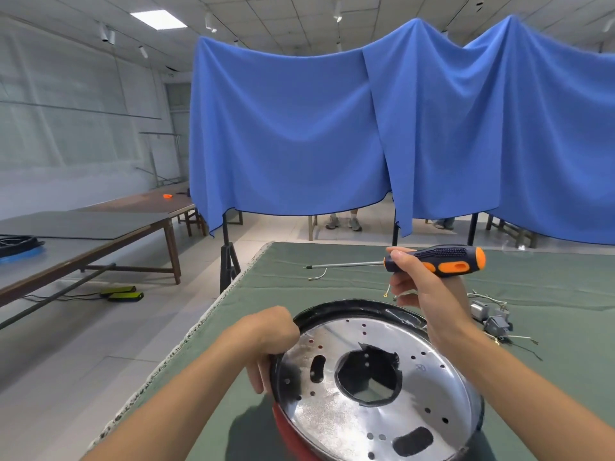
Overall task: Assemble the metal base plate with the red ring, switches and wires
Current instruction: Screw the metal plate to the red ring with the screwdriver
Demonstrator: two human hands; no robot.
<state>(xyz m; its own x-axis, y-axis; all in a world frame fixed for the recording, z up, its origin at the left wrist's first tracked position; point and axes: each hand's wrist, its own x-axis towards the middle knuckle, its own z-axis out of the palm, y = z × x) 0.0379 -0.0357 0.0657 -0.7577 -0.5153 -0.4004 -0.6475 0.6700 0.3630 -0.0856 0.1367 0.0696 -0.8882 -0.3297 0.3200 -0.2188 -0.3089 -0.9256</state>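
Note:
The round metal base plate [429, 390] with a black rim and several holes sits tilted on the green table, low in the head view. A bit of the red ring [286, 424] shows under its near left edge. My left hand [269, 341] grips the plate's left rim. My right hand [422, 287] holds a black and orange screwdriver [442, 259] above the plate's far edge, its shaft pointing left. Grey switches with wires [492, 317] lie on the cloth to the right of the plate.
A short loose wire [316, 276] lies on the green cloth [332, 261] below the screwdriver tip. Blue curtains [299, 128] hang behind the table. A long wooden bench [100, 234] stands at the left. The table's left edge runs diagonally near my left forearm.

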